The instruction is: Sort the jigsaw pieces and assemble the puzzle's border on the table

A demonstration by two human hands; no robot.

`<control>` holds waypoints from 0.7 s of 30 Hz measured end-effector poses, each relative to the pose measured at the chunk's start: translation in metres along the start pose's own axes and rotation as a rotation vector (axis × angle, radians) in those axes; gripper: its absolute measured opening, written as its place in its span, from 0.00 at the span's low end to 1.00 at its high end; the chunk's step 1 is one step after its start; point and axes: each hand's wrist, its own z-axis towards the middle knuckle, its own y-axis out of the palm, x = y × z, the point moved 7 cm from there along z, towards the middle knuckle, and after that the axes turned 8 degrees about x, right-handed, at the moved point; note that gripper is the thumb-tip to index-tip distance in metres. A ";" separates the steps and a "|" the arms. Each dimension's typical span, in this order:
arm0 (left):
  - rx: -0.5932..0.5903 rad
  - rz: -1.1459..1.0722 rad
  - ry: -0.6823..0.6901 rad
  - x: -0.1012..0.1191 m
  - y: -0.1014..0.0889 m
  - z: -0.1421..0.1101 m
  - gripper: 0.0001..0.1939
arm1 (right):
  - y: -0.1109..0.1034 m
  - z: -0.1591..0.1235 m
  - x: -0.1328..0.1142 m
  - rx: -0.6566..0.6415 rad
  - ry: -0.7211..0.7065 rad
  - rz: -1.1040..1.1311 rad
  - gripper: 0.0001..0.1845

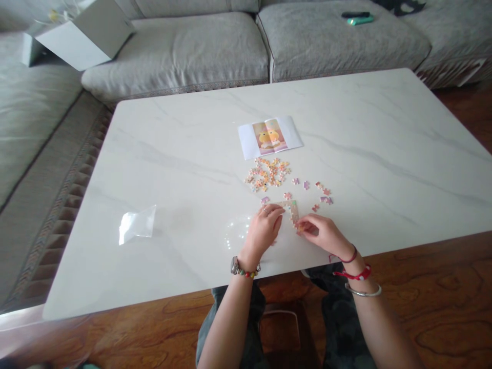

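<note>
An L-shaped strip of joined jigsaw puzzle pieces (293,211) lies on the white table in front of me. At its left end is my left hand (264,225), fingers curled and pressed together; whatever they grip is hidden. My right hand (321,231) pinches a small jigsaw puzzle piece (300,229) against the lower end of the strip. Loose pieces lie around both hands, among them a pink piece (287,196) above the strip and a purple piece (265,200) by my left fingers. Beyond is a heap of puzzle pieces (269,174).
A folded picture sheet (270,137) showing two yellow figures lies behind the heap. Several more pieces (326,200) are scattered to the right. On the left of the marble-patterned table (184,154) rests a clear plastic bag (137,225). A grey sofa (200,51) borders the far side.
</note>
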 end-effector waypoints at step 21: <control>-0.024 -0.617 -0.719 -0.004 0.046 -0.026 0.09 | -0.009 -0.008 -0.007 0.183 -0.020 0.055 0.06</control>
